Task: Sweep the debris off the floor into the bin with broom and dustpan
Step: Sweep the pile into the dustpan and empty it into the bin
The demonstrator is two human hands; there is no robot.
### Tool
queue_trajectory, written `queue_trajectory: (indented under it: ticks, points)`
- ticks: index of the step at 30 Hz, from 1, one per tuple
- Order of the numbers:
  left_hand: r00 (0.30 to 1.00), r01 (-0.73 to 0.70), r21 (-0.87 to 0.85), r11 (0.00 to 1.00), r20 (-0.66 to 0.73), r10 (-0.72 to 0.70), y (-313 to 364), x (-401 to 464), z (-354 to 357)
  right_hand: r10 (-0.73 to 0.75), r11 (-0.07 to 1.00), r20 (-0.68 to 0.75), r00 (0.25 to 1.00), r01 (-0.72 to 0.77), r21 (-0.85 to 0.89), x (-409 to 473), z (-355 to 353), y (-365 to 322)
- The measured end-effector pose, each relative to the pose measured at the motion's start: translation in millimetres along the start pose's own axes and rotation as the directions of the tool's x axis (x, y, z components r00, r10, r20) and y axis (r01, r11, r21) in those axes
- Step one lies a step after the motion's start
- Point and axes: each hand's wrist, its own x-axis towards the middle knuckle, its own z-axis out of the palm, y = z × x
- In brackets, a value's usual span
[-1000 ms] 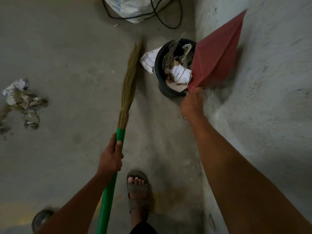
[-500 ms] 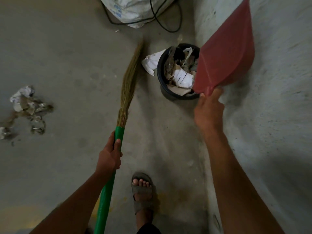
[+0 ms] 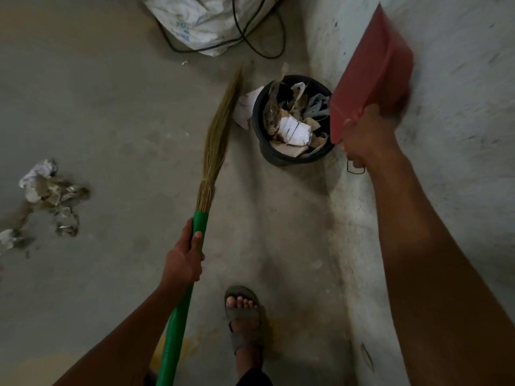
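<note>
The black bin [image 3: 292, 121] stands on the concrete floor [image 3: 111, 121] at the foot of a pale wall [image 3: 459, 79], and it is heaped with crumpled paper and scraps to its rim. Just left of the bin a white sheet of paper [image 3: 246, 108] lies on the floor, touching the bin's side.

The right hand [image 3: 365, 137] grips the red dustpan [image 3: 373, 68] at its lower end, fingers curled round the handle, which the hand hides. The dustpan is raised and tilted, its near edge over the right side of the bin's rim and its far end up against the wall; it is blurred, so whether anything lies in it is not clear. A thin dark loop hangs below the hand.

The left hand [image 3: 184, 260] is wrapped round the green handle of the broom [image 3: 214, 143], thumb laid along the shaft just under the bristles. The straw bristles point toward the bin, their tip just left of the white paper; I cannot tell whether it touches the floor.

Well to the left of the bin, a pile of debris [image 3: 47, 196] of crumpled paper and clear wrappers lies on the floor. Beyond the bin a white sack [image 3: 206, 20] rests with a black cable [image 3: 250, 40] looped across it. Nearer than the bin, one foot in a grey sandal [image 3: 242, 316] stands on the floor.
</note>
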Motion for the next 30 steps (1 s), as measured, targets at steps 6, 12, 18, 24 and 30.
queue_trajectory:
  ticks: [6, 12, 18, 24, 30]
  points:
    - [1.000, 0.001, 0.005, 1.000, 0.001, -0.001, -5.2, -0.3, 1.8, 0.049, 0.999, 0.115, 0.992, -0.047, -0.024, 11.7, 7.5, 10.9]
    - [1.000, 0.007, 0.016, 1.000, -0.004, -0.007, -7.3, 3.5, 2.8, -0.014, 0.998, 0.185, 0.983, 0.027, -0.064, 6.6, 49.3, 4.7]
    - [1.000, 0.011, 0.003, 1.000, -0.002, -0.011, -8.0, 7.0, 3.7, -0.001, 1.000, 0.177, 0.984, 0.000, 0.001, 7.8, 60.7, -1.6]
    - [1.000, 0.005, 0.004, 1.000, 0.001, -0.005, -0.8, 4.6, -0.6, -0.001, 0.998, -0.015, 1.000, 0.000, -0.056, -26.9, 23.4, -1.7]
    - [1.000, -0.009, 0.013, 1.000, -0.012, 0.010, 2.4, 9.1, -5.5, -0.074, 0.995, -0.096, 0.993, 0.080, 0.064, -63.5, 21.2, -12.0]
